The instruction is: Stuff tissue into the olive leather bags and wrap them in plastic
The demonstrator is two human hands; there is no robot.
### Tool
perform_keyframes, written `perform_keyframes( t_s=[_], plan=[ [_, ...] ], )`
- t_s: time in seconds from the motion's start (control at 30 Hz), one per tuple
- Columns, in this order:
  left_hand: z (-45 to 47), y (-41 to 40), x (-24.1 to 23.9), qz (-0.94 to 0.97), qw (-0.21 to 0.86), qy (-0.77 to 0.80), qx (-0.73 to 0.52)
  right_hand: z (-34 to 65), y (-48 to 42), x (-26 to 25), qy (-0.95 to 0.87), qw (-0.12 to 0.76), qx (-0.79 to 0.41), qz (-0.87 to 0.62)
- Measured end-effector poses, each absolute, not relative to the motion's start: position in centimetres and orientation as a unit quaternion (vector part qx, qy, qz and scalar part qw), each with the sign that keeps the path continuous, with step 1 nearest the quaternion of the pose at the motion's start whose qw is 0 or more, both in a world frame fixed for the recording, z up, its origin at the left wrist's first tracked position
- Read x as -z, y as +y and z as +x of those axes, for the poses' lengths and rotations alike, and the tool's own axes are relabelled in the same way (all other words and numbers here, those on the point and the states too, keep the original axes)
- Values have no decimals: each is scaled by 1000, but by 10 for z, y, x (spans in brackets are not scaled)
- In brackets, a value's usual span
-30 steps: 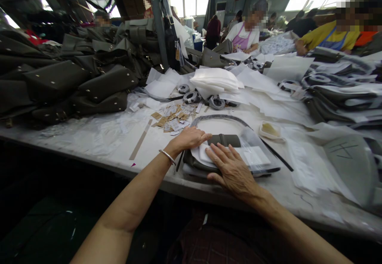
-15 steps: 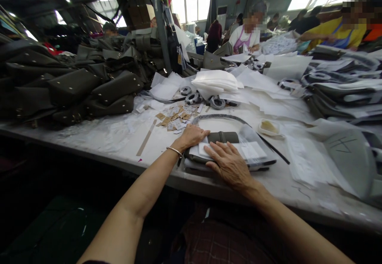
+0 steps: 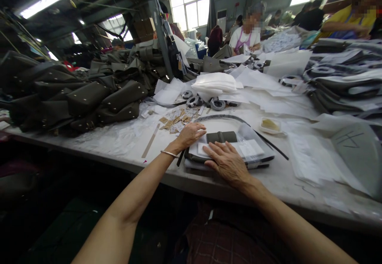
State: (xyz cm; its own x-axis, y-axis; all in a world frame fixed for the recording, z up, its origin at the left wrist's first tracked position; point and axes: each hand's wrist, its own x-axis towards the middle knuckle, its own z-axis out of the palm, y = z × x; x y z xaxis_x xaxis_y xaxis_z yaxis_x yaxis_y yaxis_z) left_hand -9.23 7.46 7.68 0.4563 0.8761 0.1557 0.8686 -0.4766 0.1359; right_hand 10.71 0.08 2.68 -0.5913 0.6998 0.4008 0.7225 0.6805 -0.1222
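A dark olive handbag [image 3: 192, 153] lies flat before me, partly covered by white sheets and clear film. A small olive flap or pouch with a band across it [image 3: 221, 137] shows on top. My right hand [image 3: 228, 162] rests flat on the white sheet [image 3: 252, 148], fingers spread. At the bag's upper left corner is my left hand [image 3: 190, 135], its fingers stretched out and loosely apart; whether it touches the bag is hard to see. A wrapped strap [image 3: 228, 116] arches behind the bag. A silver bangle circles my left wrist.
Small brown and white tags [image 3: 178, 120] lie scattered beyond my left hand. Dark bags [image 3: 89, 96] are heaped at the left, wrapped ones [image 3: 337, 92] stacked at the right. A small tray with yellowish contents [image 3: 269, 125] sits right of the strap. Co-workers [image 3: 246, 37] are farther back.
My left hand has loosened its fingers and shifted slightly left at the bag's corner. My right hand stays flat on the sheet. The view has turned a little to the left.
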Motion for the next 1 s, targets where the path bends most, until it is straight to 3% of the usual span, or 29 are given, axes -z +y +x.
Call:
perform_keyframes(
  t_s=[0.17, 0.33, 0.5, 0.67, 0.8, 1.0],
  plan=[
    [-102, 9, -83, 899, 143, 391, -134, 107, 1, -24, -887, 233, 23, -398],
    [-108, -25, -49, 904, 10, 385, -187, 112, 1, -22, -896, 238, 15, -376],
    [-109, -25, -17, 887, -58, 372, -269, 115, -2, -19, -903, 261, 19, -342],
    [-107, -34, -14, 892, -98, 386, -213, 109, -8, -13, -891, 281, 33, -356],
    [-107, -38, -17, 894, -117, 396, -174, 120, -5, -22, -918, 225, 17, -325],
    [-104, -38, -17, 881, -63, 428, -191, 164, 10, -43, -946, 123, 13, -298]
  ],
)
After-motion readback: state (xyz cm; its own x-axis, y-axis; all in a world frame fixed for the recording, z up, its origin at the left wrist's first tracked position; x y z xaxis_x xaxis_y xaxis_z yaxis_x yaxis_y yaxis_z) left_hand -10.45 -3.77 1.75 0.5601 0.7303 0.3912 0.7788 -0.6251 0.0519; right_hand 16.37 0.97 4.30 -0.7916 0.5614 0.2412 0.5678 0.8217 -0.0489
